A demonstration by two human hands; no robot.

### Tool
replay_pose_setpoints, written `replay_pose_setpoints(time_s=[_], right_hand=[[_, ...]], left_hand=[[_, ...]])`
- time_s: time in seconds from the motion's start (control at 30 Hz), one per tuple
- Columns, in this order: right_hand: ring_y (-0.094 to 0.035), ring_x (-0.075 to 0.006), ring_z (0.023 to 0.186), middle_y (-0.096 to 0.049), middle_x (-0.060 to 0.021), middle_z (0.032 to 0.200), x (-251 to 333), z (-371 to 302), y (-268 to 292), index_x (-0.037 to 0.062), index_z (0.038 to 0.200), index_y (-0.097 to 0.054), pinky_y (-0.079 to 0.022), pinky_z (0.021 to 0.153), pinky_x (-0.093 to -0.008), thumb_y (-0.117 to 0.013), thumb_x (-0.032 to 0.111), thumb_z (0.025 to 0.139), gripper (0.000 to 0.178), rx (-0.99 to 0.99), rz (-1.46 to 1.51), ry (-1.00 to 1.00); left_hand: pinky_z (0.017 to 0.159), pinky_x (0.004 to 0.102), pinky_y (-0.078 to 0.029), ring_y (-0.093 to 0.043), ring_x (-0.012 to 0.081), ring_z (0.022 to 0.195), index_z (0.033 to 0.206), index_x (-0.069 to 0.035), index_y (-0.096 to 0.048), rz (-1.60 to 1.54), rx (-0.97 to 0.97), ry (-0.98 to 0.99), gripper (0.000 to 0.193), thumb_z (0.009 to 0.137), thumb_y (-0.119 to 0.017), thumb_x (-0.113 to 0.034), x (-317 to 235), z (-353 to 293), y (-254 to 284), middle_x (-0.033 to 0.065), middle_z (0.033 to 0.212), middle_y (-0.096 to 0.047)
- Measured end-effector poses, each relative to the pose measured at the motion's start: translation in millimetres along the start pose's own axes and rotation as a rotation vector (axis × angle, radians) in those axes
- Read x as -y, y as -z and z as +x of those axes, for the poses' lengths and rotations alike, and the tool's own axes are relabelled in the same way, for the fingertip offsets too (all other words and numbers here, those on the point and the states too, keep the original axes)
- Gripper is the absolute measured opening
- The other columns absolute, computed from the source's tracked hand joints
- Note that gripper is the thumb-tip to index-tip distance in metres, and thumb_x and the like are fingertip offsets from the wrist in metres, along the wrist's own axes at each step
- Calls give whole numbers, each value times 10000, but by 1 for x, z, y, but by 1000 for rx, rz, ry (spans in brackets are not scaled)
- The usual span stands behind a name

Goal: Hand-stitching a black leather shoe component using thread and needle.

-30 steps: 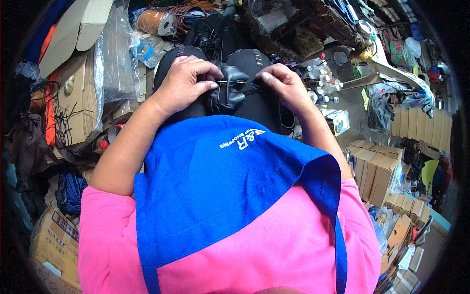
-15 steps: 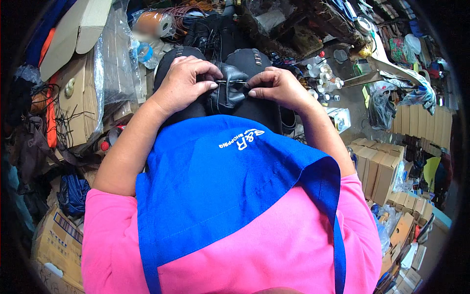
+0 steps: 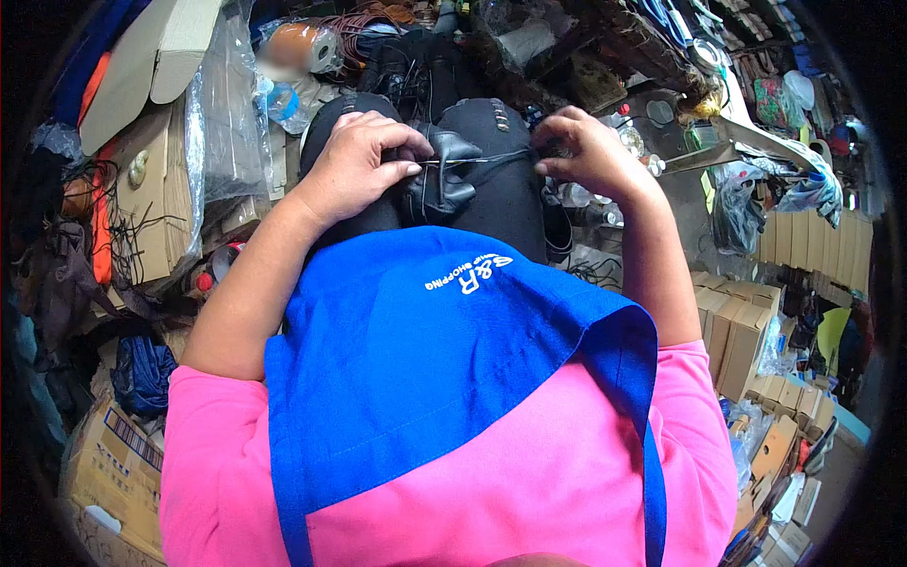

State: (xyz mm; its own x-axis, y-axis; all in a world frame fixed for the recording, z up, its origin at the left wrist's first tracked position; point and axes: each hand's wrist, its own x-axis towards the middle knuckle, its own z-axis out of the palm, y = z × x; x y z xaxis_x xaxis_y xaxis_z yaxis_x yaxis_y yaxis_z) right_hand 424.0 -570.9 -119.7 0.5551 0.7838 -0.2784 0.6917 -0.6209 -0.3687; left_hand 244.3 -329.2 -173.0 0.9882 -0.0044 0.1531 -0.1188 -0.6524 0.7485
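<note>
A small black leather piece [image 3: 452, 189], folded and puckered, lies on my black-trousered lap between my knees. Across it runs a thin, shiny metal needle [image 3: 456, 162]. My left hand [image 3: 364, 156] pinches the needle's left end between thumb and fingertips, close beside the leather. Out to the right, clear of the leather, my right hand [image 3: 590, 156] has its fingers curled, thumb near the forefinger. A dark thread [image 3: 505, 157] stretches from the leather toward those fingertips; where it meets them is hard to make out against the trousers.
On the left stand cardboard sheets [image 3: 156, 189], plastic wrap and a clear bottle [image 3: 283, 102]. An orange spool [image 3: 300, 47] lies at the far left. Small bottles crowd the floor past my right hand. Stacked cardboard boxes [image 3: 742, 331] stand at the right.
My right hand has moved right, away from the leather, with dark thread now stretched between them. My left hand keeps its pinch on the needle, almost unmoved.
</note>
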Motion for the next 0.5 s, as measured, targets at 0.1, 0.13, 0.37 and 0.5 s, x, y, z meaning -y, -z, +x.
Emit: replay_pose_setpoints(time_s=[0.1, 0.13, 0.37, 0.5], right_hand=[[-624, -232, 924, -618, -70, 991, 18, 0, -11, 89, 974, -693, -502, 780, -341, -789, 146, 698, 298, -172, 276, 325], [-625, -245, 898, -620, -77, 963, 25, 2, -18, 89, 952, -697, -504, 764, -346, -789, 147, 696, 279, -153, 286, 362], [-594, -255, 863, -606, -48, 851, 45, 9, -44, 127, 830, -666, -433, 782, -411, -726, 176, 726, 130, -303, 172, 520], [-571, -239, 967, -602, -48, 959, 50, 1, -34, 134, 897, -634, -383, 869, -427, -673, 187, 777, 138, -314, -94, 535]], left_hand=[[866, 340, -372, -579, 177, 833, 942, -143, -696, -10, 14, -21, 204, 740, -698, -122, 2, 1, 1, -4, 815, -648], [863, 342, -375, -579, 181, 831, 944, -144, -696, -22, 20, -35, 208, 738, -693, -114, 2, 1, 1, 1, 820, -649], [856, 350, -377, -586, 182, 834, 941, -167, -705, 9, -1, -46, 207, 743, -706, -107, 3, 0, 2, -8, 802, -643], [881, 355, -366, -570, 198, 867, 977, -159, -704, 53, 4, -66, 247, 738, -690, -101, 3, -1, 1, 8, 838, -637]])
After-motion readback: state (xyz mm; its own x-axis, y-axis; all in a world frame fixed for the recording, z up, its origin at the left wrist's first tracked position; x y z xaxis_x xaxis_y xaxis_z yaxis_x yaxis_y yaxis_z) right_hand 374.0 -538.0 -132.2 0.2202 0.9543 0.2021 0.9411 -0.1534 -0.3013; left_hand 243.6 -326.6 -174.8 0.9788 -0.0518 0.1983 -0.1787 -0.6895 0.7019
